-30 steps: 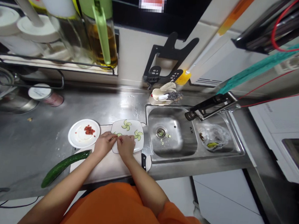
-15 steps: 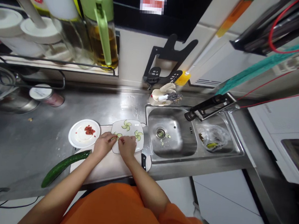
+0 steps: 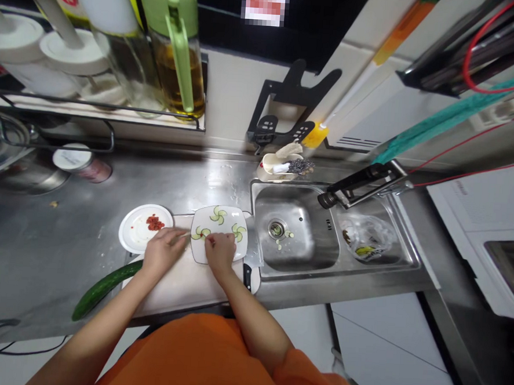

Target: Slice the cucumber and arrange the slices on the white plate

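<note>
On the cutting board (image 3: 190, 287) rests a square white plate (image 3: 218, 257) with cucumber slices arranged as pinwheels; the left one has a bit of red at its middle. My right hand (image 3: 221, 252) is over this plate, fingers pinched at that pinwheel; what they hold is too small to name. My left hand (image 3: 163, 249) is between the two plates, fingers apart, with nothing visible in it. A round white plate (image 3: 129, 234) with small red pieces (image 3: 154, 223) lies at the left. A whole cucumber (image 3: 103, 287) lies partly on the board, its upper end by my left wrist.
A knife (image 3: 247, 276) lies at the board's right edge, blade beside the square plate. Right of it is a sink (image 3: 296, 259) with a faucet (image 3: 348, 189) and a plastic bag (image 3: 367, 240). A can (image 3: 82, 163) and pot (image 3: 32, 173) stand at the left.
My left hand has moved left, off the square plate toward the round one, and its fingers have opened. My right hand has stayed nearly in place. The red bit on the left pinwheel shows more clearly.
</note>
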A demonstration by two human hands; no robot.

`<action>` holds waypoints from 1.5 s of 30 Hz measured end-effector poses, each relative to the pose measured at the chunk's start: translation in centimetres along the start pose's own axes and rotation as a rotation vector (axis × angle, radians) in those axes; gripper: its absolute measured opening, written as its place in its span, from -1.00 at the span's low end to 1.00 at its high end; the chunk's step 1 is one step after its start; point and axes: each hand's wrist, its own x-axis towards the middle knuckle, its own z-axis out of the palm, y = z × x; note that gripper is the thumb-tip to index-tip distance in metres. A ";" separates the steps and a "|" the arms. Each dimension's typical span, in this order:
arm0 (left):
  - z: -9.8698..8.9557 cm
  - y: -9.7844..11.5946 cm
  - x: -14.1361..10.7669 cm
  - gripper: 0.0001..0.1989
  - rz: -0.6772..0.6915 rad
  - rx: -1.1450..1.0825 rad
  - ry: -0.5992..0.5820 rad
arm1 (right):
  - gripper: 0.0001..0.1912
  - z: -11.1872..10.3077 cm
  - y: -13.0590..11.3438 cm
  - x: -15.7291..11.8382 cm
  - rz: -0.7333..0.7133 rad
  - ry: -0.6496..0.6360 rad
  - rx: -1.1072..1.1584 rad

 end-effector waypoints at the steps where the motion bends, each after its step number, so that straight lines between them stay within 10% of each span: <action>1: -0.7 -0.6 -0.2 -0.75 -0.055 0.024 0.010 | -0.83 -0.1 0.0 0.0 0.004 0.000 0.005; 8: -4.3 -3.6 -0.4 -0.71 -0.510 0.233 -0.157 | -0.83 -0.5 -0.1 -0.5 0.011 0.001 0.005; 20: -2.7 -2.9 1.2 -0.70 -0.594 0.249 -0.263 | -0.81 -1.1 -0.7 -1.2 -0.022 -0.017 -0.002; 30: -2.5 -1.9 1.6 -0.70 -0.362 -0.008 -0.103 | -0.80 -2.2 -0.1 -0.7 -0.032 -0.023 -0.052; 45: 5.9 3.0 9.0 -0.78 0.180 -0.080 -0.339 | -0.79 -4.3 1.5 4.5 0.013 0.050 -0.055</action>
